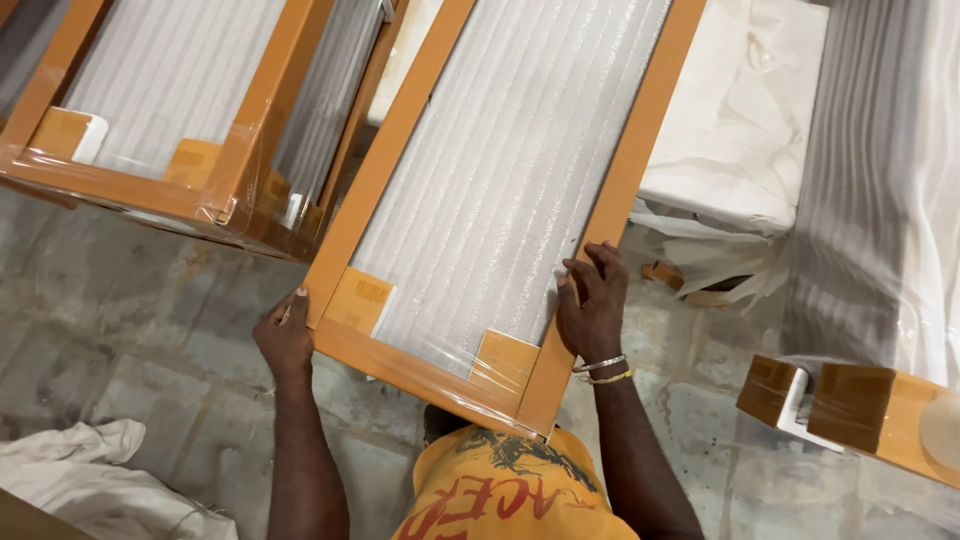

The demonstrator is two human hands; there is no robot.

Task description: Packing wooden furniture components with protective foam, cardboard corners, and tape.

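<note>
Left hand (285, 338) and right hand (594, 305) each grasping 1 wrapped orange frame (500, 190), 2 similar frames (160, 110) behind

Orange printed T-shirt (505, 490), bare forearms, silver and gold bangles (603, 368) on the right wrist.
</note>
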